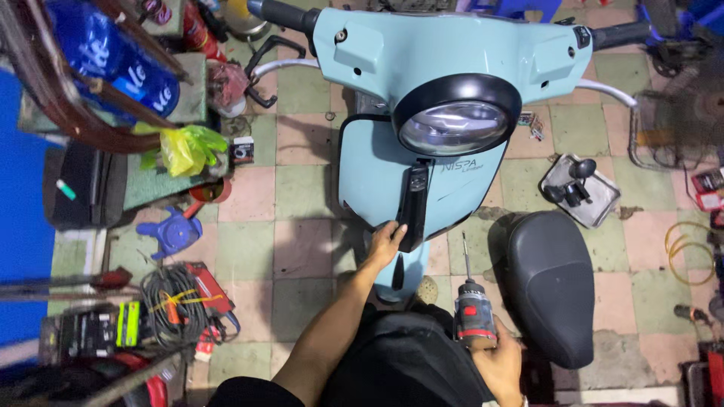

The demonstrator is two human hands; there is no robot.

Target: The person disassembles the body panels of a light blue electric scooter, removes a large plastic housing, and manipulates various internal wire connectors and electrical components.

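Workshop floor of worn green and pink tiles [302, 249], tools strewn at left. Pale blue scooter [422, 113] stands centre. Left hand [386, 243]: fingers loosely curled, touching the lower end of the black front trim strip [414, 207]. Right hand [498, 362]: grip closed around cordless screwdriver [473, 309], bit pointing up. Black seat [549, 283] lies detached at right. Right-hand fingers mostly hidden.

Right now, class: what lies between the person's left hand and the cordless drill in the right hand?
In the head view, the scooter's pale blue front mudguard lies between the left hand and the cordless drill, which the right hand holds.
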